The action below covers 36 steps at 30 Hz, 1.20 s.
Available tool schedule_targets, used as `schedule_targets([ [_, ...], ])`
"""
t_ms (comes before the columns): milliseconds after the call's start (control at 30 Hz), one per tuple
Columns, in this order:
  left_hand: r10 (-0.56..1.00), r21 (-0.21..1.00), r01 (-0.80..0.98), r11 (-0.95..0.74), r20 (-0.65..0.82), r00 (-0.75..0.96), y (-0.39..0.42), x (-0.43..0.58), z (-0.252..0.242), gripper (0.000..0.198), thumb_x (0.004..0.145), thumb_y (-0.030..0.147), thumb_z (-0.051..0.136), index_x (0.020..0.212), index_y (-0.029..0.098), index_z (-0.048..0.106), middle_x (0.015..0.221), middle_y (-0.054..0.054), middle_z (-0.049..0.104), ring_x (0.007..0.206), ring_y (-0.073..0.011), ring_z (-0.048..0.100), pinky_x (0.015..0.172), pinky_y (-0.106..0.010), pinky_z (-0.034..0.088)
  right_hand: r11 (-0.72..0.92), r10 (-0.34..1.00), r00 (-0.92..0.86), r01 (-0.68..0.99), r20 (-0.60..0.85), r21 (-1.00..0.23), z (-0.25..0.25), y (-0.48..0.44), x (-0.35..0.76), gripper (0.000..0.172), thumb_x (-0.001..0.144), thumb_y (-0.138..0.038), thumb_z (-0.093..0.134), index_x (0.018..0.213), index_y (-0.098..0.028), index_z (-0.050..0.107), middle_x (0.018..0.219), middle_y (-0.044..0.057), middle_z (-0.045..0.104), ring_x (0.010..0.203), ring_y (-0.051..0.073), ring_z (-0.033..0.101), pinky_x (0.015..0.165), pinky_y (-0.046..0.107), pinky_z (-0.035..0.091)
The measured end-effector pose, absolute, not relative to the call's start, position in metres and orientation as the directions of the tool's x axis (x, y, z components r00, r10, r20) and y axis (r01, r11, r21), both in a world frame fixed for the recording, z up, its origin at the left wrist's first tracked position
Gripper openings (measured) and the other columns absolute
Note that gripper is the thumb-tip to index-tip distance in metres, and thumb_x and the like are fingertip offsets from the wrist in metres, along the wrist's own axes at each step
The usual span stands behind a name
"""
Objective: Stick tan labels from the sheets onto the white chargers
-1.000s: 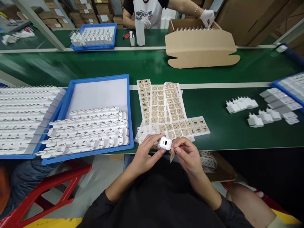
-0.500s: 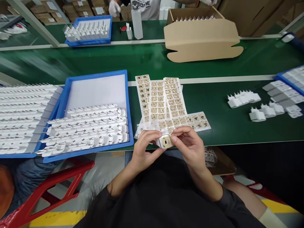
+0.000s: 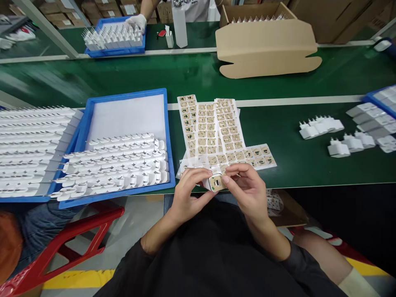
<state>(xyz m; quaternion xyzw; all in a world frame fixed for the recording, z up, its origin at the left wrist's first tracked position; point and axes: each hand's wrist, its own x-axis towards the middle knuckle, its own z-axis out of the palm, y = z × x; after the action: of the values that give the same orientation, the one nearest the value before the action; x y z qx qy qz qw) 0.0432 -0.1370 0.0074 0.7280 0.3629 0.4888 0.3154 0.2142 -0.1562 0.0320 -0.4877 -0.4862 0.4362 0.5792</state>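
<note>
In my left hand (image 3: pixel 189 192) is a white plug charger (image 3: pixel 210 185), gripped between thumb and fingers just over the table's near edge. A tan sticker (image 3: pixel 218 182) with cut-outs lies against the charger's end face. The thumb and forefinger of my right hand (image 3: pixel 249 187) pinch that sticker at its right edge; the other fingers are curled. Right behind my hands, sticker sheets (image 3: pixel 206 128) overlap on the green table, one of them lying crosswise (image 3: pixel 261 156). My fingers hide part of the charger and the near ends of the sheets.
To the left, a blue tray (image 3: pixel 123 99) holds rows of white chargers, beside another full tray (image 3: pixel 27 201). Loose chargers (image 3: pixel 321 126) stand at right. Across the table are an open carton (image 3: pixel 269 49), a bottle (image 3: pixel 180 27) and a co-worker's gloved hand (image 3: pixel 137 22) at a tray.
My hands stay almost in place, with the sticker slightly shifted on the charger's face. Across the table, the co-worker's gloved hand has moved down onto the chargers in the far tray.
</note>
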Motion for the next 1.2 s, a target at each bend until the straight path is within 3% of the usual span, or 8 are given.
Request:
schedule_targets([
  [1200, 0.843, 0.811, 0.248, -0.529, 0.468, 0.266, -0.1375, 0.0428, 0.0067, 0.041, 0.082, 0.018, 0.075, 0.120, 0.024, 0.060, 0.110, -0.009, 0.067, 0.102, -0.0213, 0.062, 0.069, -0.028, 0.057, 0.128, 0.982, 0.149, -0.070, 0.116, -0.989, 0.0322, -0.1555, 0.2127, 0.019, 0.088, -0.026, 0.072, 0.106, -0.026, 0.065, 0.082, 0.000, 0.064, 0.074, 0.016, 0.063, 0.071, 0.029, 0.056],
])
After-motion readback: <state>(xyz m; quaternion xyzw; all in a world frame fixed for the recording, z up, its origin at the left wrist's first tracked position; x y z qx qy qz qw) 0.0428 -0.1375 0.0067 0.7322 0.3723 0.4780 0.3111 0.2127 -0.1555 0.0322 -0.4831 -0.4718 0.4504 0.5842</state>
